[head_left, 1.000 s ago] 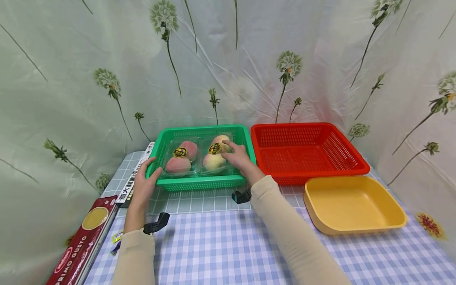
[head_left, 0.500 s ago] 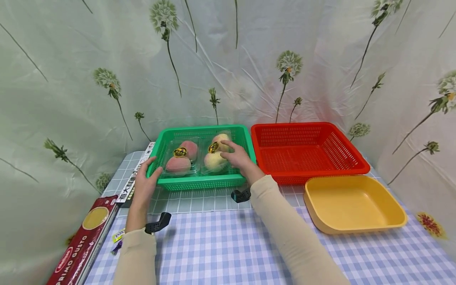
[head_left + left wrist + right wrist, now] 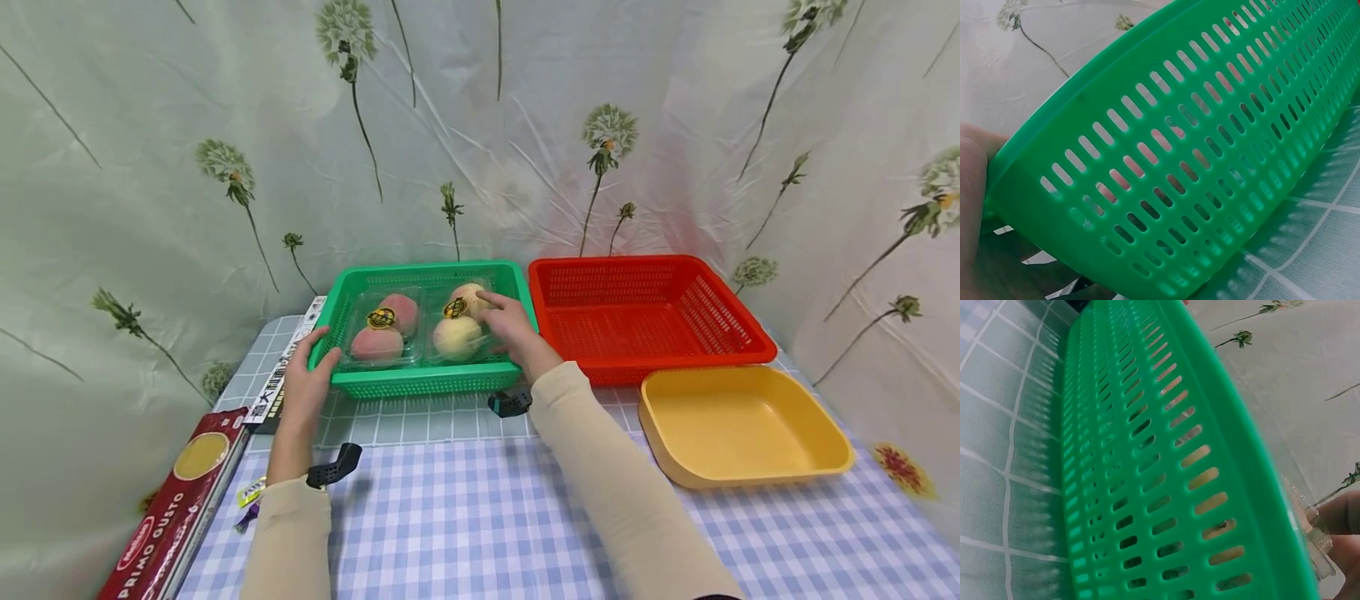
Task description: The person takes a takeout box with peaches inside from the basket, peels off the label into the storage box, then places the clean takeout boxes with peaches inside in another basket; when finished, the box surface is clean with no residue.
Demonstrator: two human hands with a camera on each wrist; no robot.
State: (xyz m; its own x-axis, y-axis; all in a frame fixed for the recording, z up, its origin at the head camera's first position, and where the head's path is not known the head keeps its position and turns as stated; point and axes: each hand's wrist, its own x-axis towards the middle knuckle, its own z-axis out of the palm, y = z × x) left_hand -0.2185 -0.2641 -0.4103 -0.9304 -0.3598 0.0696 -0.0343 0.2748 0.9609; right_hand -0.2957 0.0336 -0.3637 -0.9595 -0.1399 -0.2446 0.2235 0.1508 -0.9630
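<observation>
A green plastic basket (image 3: 427, 383) holds two clear packs of peaches side by side. The left pack (image 3: 382, 318) has pink fruit, the right pack (image 3: 455, 308) paler yellowish fruit; each bears a black and yellow label. My left hand (image 3: 302, 396) grips the basket's left front corner, thumb toward the near rim and fingers along the left side. Over the basket's right part, my right hand (image 3: 517, 333) holds the right edge of the right pack. In the right wrist view its fingertips (image 3: 1341, 515) meet the clear plastic (image 3: 1316, 537); the basket wall hides most of the pack.
To the right stand a red basket (image 3: 622, 367) and, nearer, a yellow tray (image 3: 750, 429). A red pasta packet (image 3: 176, 508), a long black and white box (image 3: 281, 375) and small wrapped sweets (image 3: 249, 504) lie at the left. A flowered curtain hangs close behind.
The right pack was tilted and shifted a little, and now sits slightly farther right. My right hand has moved slightly right with it. The left hand stays at the basket corner.
</observation>
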